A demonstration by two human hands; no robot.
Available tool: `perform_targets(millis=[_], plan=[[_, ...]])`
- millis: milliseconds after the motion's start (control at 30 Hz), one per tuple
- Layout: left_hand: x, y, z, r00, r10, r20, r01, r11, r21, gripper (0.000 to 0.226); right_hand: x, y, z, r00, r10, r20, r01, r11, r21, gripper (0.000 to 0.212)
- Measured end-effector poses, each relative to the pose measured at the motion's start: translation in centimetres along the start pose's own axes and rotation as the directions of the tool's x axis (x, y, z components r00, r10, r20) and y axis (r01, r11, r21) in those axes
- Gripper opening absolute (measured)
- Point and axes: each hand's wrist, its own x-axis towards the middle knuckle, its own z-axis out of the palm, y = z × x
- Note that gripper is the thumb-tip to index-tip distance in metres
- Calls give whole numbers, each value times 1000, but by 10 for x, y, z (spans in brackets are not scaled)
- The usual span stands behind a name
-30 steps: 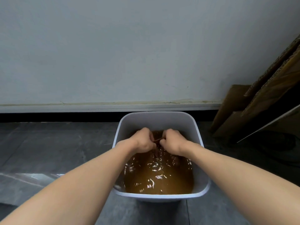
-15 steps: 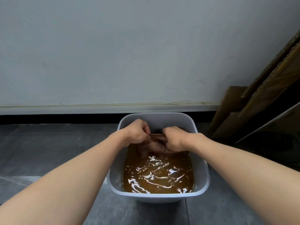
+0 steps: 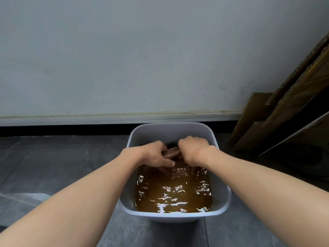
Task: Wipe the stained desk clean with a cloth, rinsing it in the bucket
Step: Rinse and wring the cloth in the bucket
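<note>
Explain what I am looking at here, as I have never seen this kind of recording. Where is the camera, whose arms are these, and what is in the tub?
There is no machine here. A person wears a wide-angle camera on the head, looking forward and down, so the two bare arms reaching in from the bottom are their own. The pale grey square plastic bucket stands on the dark grey tiled floor close to a pale wall. It holds murky brown water. Over the far part of the bucket, the left hand and the right hand each grip one end of a wet brown bunched cloth, held right at the water's surface. Brown cardboard sheets lean at the right. The desk to be wiped is not in view.
</note>
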Motion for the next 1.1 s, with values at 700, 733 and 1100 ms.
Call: perform_targets(millis=[700, 733, 1100], plan=[[19, -18, 41, 998, -30, -55, 48, 931, 361, 59, 21, 0, 46, 972, 0, 235, -4, 1000, 17, 82], [21, -19, 44, 998, -35, -60, 54, 941, 335, 53, 24, -1, 49, 957, -12, 289, -7, 998, 62, 86], [15, -3, 51, 882, -341, 325, 441, 840, -315, 24, 33, -21, 66, 910, -5, 414, -143, 934, 326, 33]])
